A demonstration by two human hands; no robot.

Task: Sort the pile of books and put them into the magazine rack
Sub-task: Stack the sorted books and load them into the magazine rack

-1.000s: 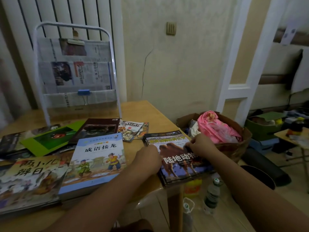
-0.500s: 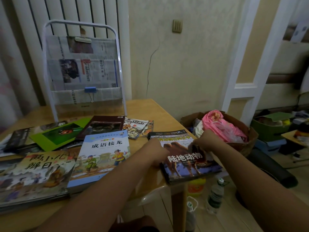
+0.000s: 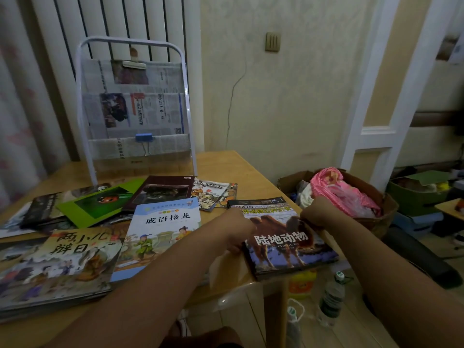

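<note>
A stack of books topped by a camel-cover book (image 3: 283, 243) lies at the table's right front corner, partly overhanging the edge. My left hand (image 3: 237, 231) grips the stack's left edge. My right hand (image 3: 317, 213) grips its right edge, fingers curled. A blue-cover book (image 3: 160, 229) and a large picture book (image 3: 60, 264) lie to the left. Behind them sit a green book (image 3: 100, 200), a dark brown book (image 3: 163, 190) and thin comic booklets (image 3: 213, 194). The white magazine rack (image 3: 133, 106), lined with newspaper, stands at the table's back.
The wooden table (image 3: 226, 167) has its right edge just past the stack. A cardboard box with pink cloth (image 3: 344, 189) sits on the floor to the right. Bottles (image 3: 331, 297) stand below the table corner. Green box (image 3: 421, 189) far right.
Both hands stay on the camel-book stack, which sits in about the same place. The view has tilted up and shifted slightly.
</note>
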